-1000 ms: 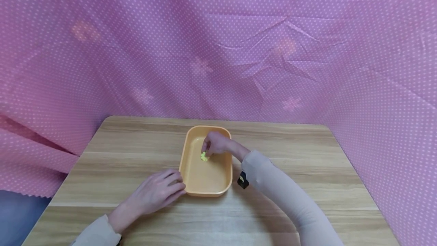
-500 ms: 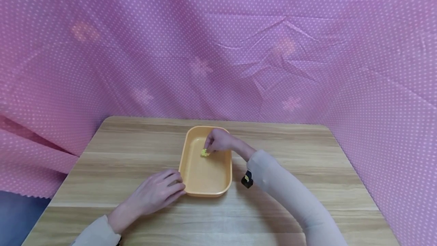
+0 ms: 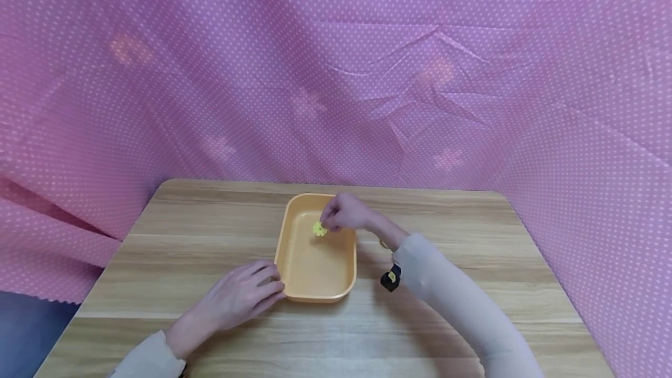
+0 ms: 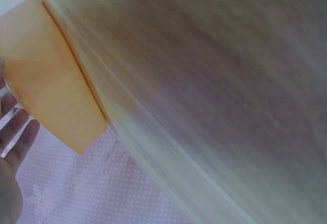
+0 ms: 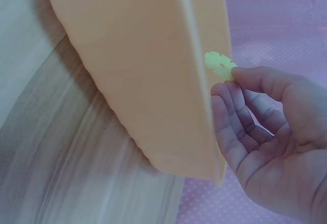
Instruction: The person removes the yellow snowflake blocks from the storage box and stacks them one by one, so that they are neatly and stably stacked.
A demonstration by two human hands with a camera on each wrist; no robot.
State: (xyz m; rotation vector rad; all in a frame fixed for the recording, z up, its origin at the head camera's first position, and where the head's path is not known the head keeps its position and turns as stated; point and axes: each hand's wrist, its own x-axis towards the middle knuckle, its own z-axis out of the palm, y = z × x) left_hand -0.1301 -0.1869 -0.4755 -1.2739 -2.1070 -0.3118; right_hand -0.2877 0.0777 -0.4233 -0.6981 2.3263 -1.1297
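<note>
A pale orange rectangular tray (image 3: 315, 296) lies on the wooden table. My left hand (image 3: 244, 295) holds its near left corner; in the left wrist view, the left fingers (image 4: 24, 140) are beside the rim. Between thumb and fingertips, my right hand (image 3: 346, 213) pinches a small yellow-green notched disc (image 3: 319, 229) above the far half of the tray. In the right wrist view the same disc (image 5: 219, 65) shows over the tray's edge (image 5: 196, 66), partly covered by the thumb, and the other fingers are bent below it.
The wooden tabletop (image 3: 210, 214) stretches to both sides of the tray. Pink polka-dot cloth (image 3: 336, 104) hangs behind it and at both sides. A dark wrist mount (image 3: 391, 279) sits by the right sleeve. Just behind the right wrist is a small yellowish thing (image 3: 384, 244), mostly hidden.
My right hand has moved right and slightly away from me with the disc, which has turned its flat face more into view. The left hand and the tray have stayed still.
</note>
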